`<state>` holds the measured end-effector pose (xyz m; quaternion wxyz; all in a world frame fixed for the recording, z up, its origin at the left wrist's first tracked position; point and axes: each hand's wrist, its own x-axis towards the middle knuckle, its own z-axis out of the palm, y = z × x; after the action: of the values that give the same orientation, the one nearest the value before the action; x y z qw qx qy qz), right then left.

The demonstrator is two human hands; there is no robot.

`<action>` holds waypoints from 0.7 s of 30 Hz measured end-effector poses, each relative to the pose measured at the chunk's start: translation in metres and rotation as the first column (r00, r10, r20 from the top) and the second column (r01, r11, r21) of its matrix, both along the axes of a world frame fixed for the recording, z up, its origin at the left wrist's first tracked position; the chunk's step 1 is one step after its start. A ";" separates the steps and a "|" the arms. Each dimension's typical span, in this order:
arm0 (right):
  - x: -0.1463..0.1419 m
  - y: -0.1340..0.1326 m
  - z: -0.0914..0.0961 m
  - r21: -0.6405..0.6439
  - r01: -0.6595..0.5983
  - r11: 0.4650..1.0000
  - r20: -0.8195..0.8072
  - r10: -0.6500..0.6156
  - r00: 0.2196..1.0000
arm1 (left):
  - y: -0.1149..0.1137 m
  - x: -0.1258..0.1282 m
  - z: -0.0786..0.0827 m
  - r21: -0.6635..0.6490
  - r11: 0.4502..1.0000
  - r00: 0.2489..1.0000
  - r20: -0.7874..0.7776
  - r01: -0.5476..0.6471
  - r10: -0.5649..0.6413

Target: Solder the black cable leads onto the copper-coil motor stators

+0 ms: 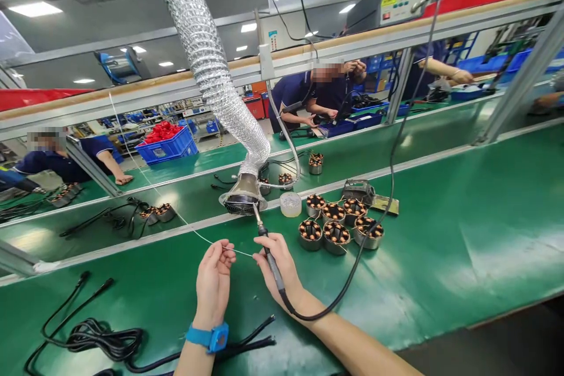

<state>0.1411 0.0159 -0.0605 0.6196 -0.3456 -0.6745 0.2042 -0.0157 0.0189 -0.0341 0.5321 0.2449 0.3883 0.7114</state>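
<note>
My left hand [217,273], with a blue wrist strap [207,337], pinches a thin strand of solder wire [200,235] that hangs down from the upper left. The wire's end reaches across to my right hand [279,264]. That hand is closed around a soldering iron [274,267], whose tip points up just under the fume hood [244,195]. Several stators with copper windings [336,235] stand grouped on the green bench to the right. Beside the hood sits a small round clear container [291,204].
Black cables [103,338] lie coiled at the lower left. A silver duct [207,59] comes down to the hood. The iron's cord [392,170] loops on the right, by a metal iron stand [359,191]. Other people [293,100] work beyond the conveyor.
</note>
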 end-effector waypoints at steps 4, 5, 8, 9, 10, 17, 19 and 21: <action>0.004 0.002 0.003 0.102 0.046 0.994 0.076 -0.054 0.996 | 0.010 -0.016 -0.005 -0.010 0.996 0.992 0.085 -0.094 0.094; 0.005 0.003 0.005 0.115 0.056 0.992 0.090 -0.067 0.994 | 0.012 -0.020 -0.006 -0.017 0.993 0.988 0.097 -0.119 0.120; 0.009 0.003 0.011 0.119 0.072 0.990 0.133 -0.088 0.987 | 0.017 -0.029 -0.008 -0.036 0.987 0.980 0.121 -0.156 0.160; 0.010 0.003 0.013 0.115 0.068 0.991 0.151 -0.085 0.985 | 0.018 -0.031 -0.009 -0.041 0.987 0.979 0.128 -0.156 0.160; 0.011 0.002 0.015 0.111 0.059 0.992 0.173 -0.077 0.982 | 0.019 -0.033 -0.010 -0.044 0.988 0.979 0.136 -0.150 0.155; 0.027 -0.005 0.020 0.153 -0.042 0.987 0.366 -0.017 0.930 | 0.019 -0.037 -0.014 -0.032 0.991 0.981 0.140 -0.132 0.135; 0.034 -0.002 0.013 0.162 -0.027 0.986 0.359 -0.033 0.933 | 0.019 -0.035 -0.014 -0.029 0.992 0.985 0.112 -0.125 0.127; 0.042 0.007 0.003 0.194 0.015 0.981 0.331 -0.080 0.940 | 0.019 -0.027 -0.012 -0.026 0.993 0.992 0.050 -0.113 0.114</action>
<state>0.1827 0.0225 -0.0572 0.5295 -0.3316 -0.7783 0.0622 -0.0426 0.0377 -0.0463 0.5033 0.1981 0.3959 0.7421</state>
